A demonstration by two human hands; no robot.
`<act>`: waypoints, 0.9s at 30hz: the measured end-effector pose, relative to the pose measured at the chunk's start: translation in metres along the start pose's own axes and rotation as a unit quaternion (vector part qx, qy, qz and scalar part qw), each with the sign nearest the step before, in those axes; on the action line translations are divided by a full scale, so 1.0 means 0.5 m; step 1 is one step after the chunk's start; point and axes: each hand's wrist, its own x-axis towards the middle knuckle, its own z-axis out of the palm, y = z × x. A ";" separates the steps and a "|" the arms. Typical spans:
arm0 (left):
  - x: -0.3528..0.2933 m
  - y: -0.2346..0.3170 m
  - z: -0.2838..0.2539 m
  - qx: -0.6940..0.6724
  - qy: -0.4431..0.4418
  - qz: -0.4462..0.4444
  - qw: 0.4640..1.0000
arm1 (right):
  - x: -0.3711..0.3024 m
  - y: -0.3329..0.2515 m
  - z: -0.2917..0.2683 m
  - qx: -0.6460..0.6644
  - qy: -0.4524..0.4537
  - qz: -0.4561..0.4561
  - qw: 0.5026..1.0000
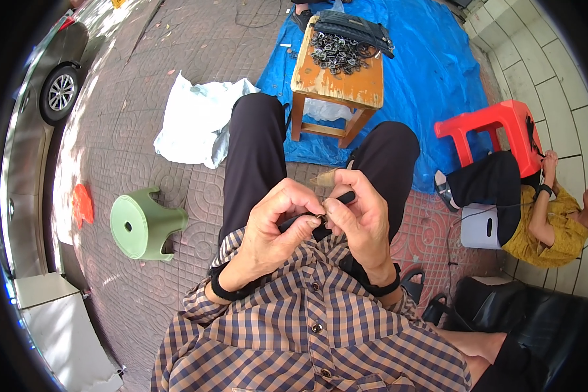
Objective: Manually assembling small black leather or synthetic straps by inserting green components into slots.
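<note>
Above my lap, my left hand (276, 219) and my right hand (360, 219) are close together, fingers pinched on a short black strap (347, 196). One rounded end of it sticks up past my right fingers. Between my fingertips shows a small dark metal piece (321, 219), partly hidden; its exact kind cannot be made out. A tan wrap (324, 178) covers a fingertip of my right hand. Beyond my knees, a worn wooden stool (336, 88) carries a heap of small metal rings or buckles (338, 52) and a bundle of black straps (354, 27).
A blue tarp (431, 72) lies under the wooden stool. A white sack (193, 121) and a green stool (137, 225) are to my left, with a parked car (29, 157) farther out. A person (549, 225) sits at right by a red stool (503, 124).
</note>
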 end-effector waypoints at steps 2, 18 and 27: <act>0.001 0.002 0.001 0.012 -0.005 0.004 1.000 | 0.002 0.003 0.004 -0.007 0.012 -0.008 1.000; -0.002 0.009 0.002 -0.029 0.056 -0.012 0.998 | 0.005 0.019 0.015 0.002 0.059 -0.064 0.996; 0.000 0.015 -0.031 -0.026 -0.019 -0.028 0.999 | -0.004 0.006 0.017 0.014 0.024 -0.048 0.998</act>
